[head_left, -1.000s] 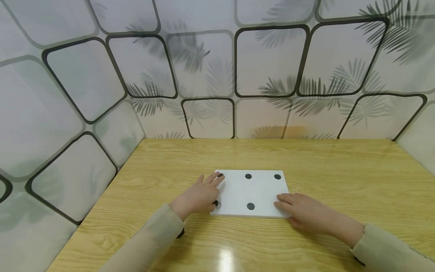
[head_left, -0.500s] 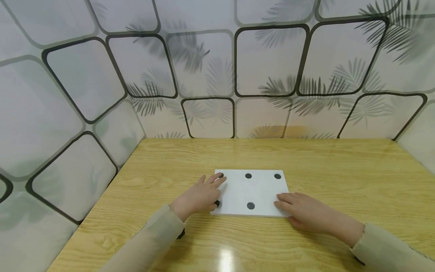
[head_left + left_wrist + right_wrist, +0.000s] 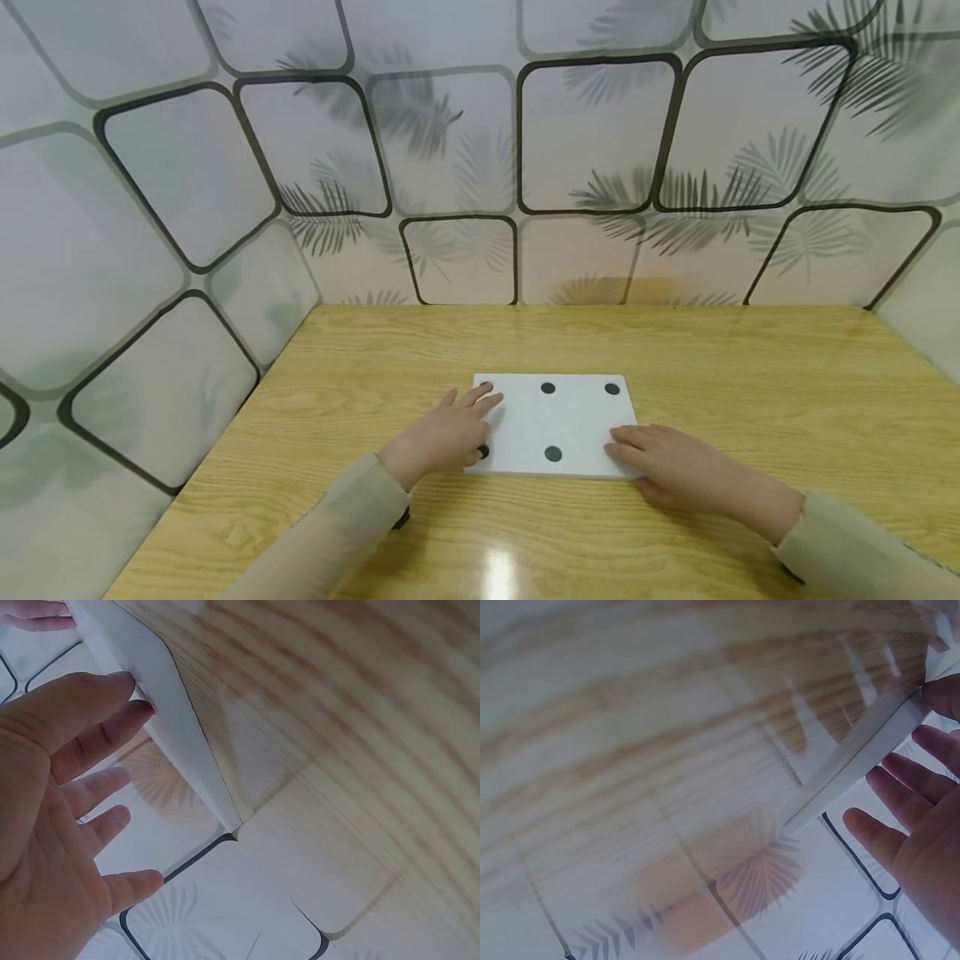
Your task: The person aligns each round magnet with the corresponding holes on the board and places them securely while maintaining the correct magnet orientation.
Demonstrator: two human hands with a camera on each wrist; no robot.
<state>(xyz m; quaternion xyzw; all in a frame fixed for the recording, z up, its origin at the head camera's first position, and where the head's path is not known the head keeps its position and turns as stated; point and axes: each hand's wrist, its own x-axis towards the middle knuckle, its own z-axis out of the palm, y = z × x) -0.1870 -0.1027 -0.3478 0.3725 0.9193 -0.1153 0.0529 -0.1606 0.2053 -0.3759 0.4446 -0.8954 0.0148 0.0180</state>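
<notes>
A white rectangular board [image 3: 525, 425] lies flat on the table, with round black spots along its far and near sides. At its left side is my left hand [image 3: 442, 437]; the thumb and a fingertip pinch a small black disc [image 3: 483, 452] by the near left corner, while other fingers stretch over the far left spot. In the left wrist view, thumb and forefinger nearly meet at the board's edge. My right hand [image 3: 671, 467] rests on the near right corner, fingers extended on top. The right wrist view has its thumb [image 3: 943, 695] against the board's edge.
The wood-grain table [image 3: 750, 375] extends around the board on all sides. A patterned wall covering [image 3: 585, 150] with leaf prints rises behind the table and along its left side.
My left hand has shifted slightly to the right, and the black disc at its fingertips has moved right with it. The right hand stays where it was.
</notes>
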